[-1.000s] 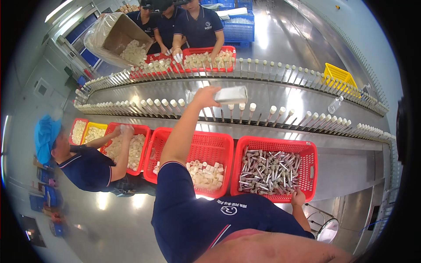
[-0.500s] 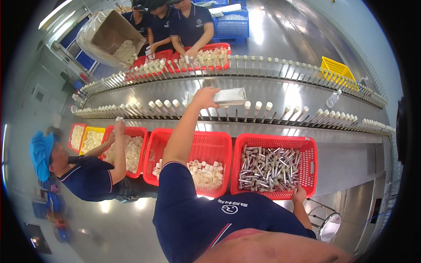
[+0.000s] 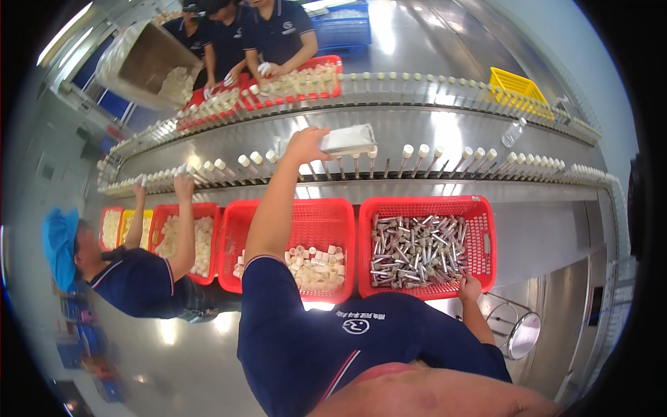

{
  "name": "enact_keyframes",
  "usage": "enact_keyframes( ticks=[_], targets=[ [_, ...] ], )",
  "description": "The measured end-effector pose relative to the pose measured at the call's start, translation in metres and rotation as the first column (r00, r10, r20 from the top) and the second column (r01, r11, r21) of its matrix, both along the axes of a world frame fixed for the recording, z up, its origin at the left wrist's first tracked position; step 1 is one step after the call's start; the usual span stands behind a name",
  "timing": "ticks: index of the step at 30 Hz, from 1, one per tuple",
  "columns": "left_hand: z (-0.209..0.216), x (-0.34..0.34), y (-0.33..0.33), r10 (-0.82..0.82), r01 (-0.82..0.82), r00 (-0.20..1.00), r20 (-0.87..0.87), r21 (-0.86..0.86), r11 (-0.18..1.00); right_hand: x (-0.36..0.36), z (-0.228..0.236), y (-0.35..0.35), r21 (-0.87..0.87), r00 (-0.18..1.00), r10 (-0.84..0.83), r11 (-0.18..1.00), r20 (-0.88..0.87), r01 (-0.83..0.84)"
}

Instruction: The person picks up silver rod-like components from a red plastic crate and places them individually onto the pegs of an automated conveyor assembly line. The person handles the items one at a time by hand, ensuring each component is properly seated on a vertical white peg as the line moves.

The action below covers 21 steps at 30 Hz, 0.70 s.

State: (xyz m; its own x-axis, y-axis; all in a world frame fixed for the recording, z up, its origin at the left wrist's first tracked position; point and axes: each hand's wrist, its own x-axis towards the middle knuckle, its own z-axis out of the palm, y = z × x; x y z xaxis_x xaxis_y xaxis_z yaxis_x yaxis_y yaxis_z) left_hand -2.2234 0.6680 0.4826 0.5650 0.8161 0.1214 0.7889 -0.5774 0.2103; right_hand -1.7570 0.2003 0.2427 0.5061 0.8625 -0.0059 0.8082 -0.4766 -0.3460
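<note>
My left hand (image 3: 306, 144), arm stretched over the line, is closed on the end of a silver-white rectangular block (image 3: 349, 140). The block lies level just above a row of upright thin posts, several of them topped with white caps (image 3: 408, 150). Under the block and my hand, some post tops are hidden. My right hand (image 3: 470, 286) is curled at the near right rim of a red basket (image 3: 490, 240). That basket holds a heap of metal rods (image 3: 417, 250) with dull greyish ends. Left of it, another red basket (image 3: 292, 215) contains loose white caps (image 3: 323, 267), partly behind my left arm.
At left, a co-worker in a blue cap (image 3: 61, 247) reaches to the same row, beside more cap baskets (image 3: 214, 240). Across the line, several people stand at red baskets (image 3: 332, 66). A clear bottle (image 3: 514, 132), a yellow crate (image 3: 520, 90) and a round stool (image 3: 522, 336) are at right.
The capped posts have moved rightward along the line. My left hand still holds the block over them. The co-worker at left now has both hands up at the posts. The whole view has shifted slightly.
</note>
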Motion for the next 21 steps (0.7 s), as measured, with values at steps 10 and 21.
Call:
enact_keyframes(
  ticks=[10,21],
  targets=[
    [-0.003,0.025,0.018,-0.019,-0.008,0.992,0.124,0.21,0.978,0.005,0.016,0.015,-0.056,0.996,-0.045,0.998,-0.075,0.04],
    [0.03,0.061,-0.018,-0.091,0.087,0.995,0.049,0.079,0.993,0.003,0.027,-0.027,0.01,0.998,-0.011,1.0,-0.067,0.011]
  ],
)
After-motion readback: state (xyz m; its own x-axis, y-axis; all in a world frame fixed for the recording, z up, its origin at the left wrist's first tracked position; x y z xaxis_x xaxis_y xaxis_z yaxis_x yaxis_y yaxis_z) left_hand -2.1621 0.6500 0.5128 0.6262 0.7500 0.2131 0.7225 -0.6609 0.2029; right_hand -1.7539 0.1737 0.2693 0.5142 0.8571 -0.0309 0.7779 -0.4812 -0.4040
